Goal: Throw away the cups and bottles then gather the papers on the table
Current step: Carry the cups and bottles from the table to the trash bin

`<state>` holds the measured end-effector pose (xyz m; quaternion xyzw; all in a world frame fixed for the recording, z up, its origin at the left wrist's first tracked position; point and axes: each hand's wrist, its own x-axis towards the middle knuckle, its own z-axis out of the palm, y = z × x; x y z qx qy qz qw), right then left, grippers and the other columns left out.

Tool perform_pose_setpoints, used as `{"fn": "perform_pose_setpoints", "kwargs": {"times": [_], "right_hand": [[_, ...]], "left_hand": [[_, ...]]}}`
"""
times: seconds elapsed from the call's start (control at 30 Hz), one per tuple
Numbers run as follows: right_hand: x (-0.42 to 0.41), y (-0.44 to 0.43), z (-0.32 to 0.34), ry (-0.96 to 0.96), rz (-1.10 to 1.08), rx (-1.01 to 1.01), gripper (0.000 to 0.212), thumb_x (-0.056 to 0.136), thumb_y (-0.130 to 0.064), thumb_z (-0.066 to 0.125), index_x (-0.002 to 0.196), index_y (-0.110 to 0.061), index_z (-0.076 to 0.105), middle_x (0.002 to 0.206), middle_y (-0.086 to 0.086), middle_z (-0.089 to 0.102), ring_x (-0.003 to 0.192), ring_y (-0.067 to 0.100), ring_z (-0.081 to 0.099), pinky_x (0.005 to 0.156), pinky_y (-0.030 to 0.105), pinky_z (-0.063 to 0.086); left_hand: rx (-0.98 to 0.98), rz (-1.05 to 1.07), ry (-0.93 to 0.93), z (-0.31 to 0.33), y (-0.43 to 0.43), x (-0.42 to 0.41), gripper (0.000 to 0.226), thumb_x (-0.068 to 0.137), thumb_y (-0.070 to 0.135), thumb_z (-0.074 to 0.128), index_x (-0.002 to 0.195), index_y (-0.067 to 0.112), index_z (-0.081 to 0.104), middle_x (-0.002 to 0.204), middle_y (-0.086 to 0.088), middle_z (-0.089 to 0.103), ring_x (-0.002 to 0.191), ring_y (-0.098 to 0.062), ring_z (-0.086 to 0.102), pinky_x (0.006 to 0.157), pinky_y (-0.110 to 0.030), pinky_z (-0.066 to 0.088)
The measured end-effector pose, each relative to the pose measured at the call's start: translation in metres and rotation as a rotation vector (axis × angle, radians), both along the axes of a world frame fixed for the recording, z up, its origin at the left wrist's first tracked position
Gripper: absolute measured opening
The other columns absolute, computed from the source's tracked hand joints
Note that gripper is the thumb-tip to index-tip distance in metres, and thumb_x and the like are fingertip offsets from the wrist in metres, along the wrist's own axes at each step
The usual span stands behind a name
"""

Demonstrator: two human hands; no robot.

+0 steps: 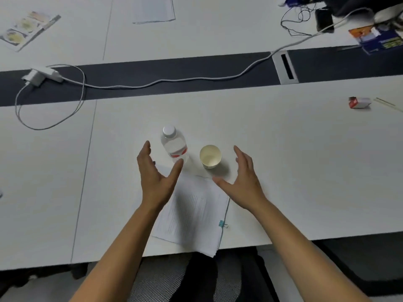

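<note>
Clear plastic bottle (pixel 174 147), capped and upright with its long axis vertical, stands on the white counter (pixel 294 171) just left of an open paper cup (pixel 210 156), which also stands upright, mouth up, and looks empty. The 2 items are near each other but apart, both just beyond the far edge of a clipped sheaf of papers (pixel 194 216) that overhangs the near counter edge. The left hand (pixel 156 171) is spread wide and holds nothing, with fingers to the left of the bottle and the thumb tip at its base; contact there cannot be judged. The right hand (pixel 242 177) is likewise spread and empty, the cup lying ahead and to the left of its palm, within the span of thumb and fingers but clear of both. Each hand is thus nearer 1 item: left to bottle, right to cup, so a sideways closing grasp around each upright body appears to be the step at hand. Farther off lie more papers (pixel 153 9), a printed leaflet (pixel 26 29) and a white cable (pixel 152 82).
</note>
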<state>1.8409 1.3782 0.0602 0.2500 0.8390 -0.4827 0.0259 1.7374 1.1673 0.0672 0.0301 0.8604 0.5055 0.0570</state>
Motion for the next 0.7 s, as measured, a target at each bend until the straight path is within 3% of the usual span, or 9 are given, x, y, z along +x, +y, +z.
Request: {"fn": "perform_pose_setpoints", "kwargs": {"times": [0.1, 0.17, 0.3, 0.4, 0.53, 0.7], "right_hand": [[-0.039, 0.004, -0.03, -0.034, 0.077, -0.018, 0.121, 0.069, -0.061, 0.079, 0.155, -0.041, -0.003, 0.159, -0.024, 0.006, 0.15, 0.01, 0.017, 0.117, 0.037, 0.028], [-0.058, 0.005, -0.047, -0.036, 0.104, -0.025, 0.125, 0.069, -0.054, 0.083, 0.157, -0.037, -0.004, 0.163, -0.013, 0.006, 0.151, 0.015, 0.017, 0.118, 0.036, 0.026], [-0.077, 0.009, -0.066, -0.052, 0.142, 0.004, 0.1, 0.08, -0.04, 0.079, 0.158, -0.027, 0.017, 0.159, 0.001, 0.031, 0.142, 0.023, 0.038, 0.107, 0.029, 0.032], [-0.072, 0.016, -0.057, -0.037, 0.097, 0.003, 0.091, 0.078, -0.046, 0.077, 0.152, -0.032, 0.026, 0.155, -0.004, 0.038, 0.137, 0.02, 0.044, 0.1, 0.024, 0.032], [-0.047, 0.033, -0.015, 0.038, 0.083, 0.01, 0.087, 0.077, -0.05, 0.077, 0.149, -0.039, 0.029, 0.151, -0.011, 0.04, 0.133, 0.015, 0.045, 0.098, 0.024, 0.035], [0.015, 0.042, 0.045, 0.157, 0.023, -0.074, 0.083, 0.075, -0.047, 0.083, 0.14, -0.046, 0.031, 0.135, -0.022, 0.05, 0.119, 0.012, 0.055, 0.098, 0.035, 0.048]], "left_hand": [[-0.012, 0.026, -0.056, -0.021, 0.019, -0.018, 0.114, 0.067, 0.066, 0.08, 0.155, 0.036, 0.015, 0.159, 0.013, 0.024, 0.144, -0.01, 0.032, 0.115, -0.039, 0.038], [0.018, 0.03, -0.085, -0.034, 0.032, -0.025, 0.109, 0.068, 0.058, 0.084, 0.154, 0.037, 0.02, 0.156, 0.013, 0.032, 0.141, -0.01, 0.038, 0.113, -0.04, 0.041], [0.05, 0.108, -0.049, -0.045, 0.049, -0.032, 0.078, 0.08, 0.042, 0.08, 0.146, 0.031, 0.038, 0.139, 0.013, 0.053, 0.125, -0.007, 0.055, 0.103, -0.038, 0.052], [0.071, 0.145, -0.037, -0.033, 0.054, -0.032, 0.073, 0.081, 0.041, 0.08, 0.141, 0.027, 0.042, 0.134, 0.01, 0.055, 0.119, -0.009, 0.058, 0.098, -0.033, 0.054], [0.079, 0.162, 0.035, 0.012, 0.053, -0.011, 0.067, 0.081, 0.039, 0.082, 0.133, 0.036, 0.04, 0.13, 0.014, 0.051, 0.115, -0.006, 0.056, 0.088, -0.019, 0.05], [0.179, 0.275, 0.089, 0.072, 0.023, 0.077, 0.069, 0.076, 0.054, 0.081, 0.134, 0.039, 0.045, 0.128, 0.026, 0.054, 0.117, 0.0, 0.056, 0.083, -0.01, 0.05]]}}
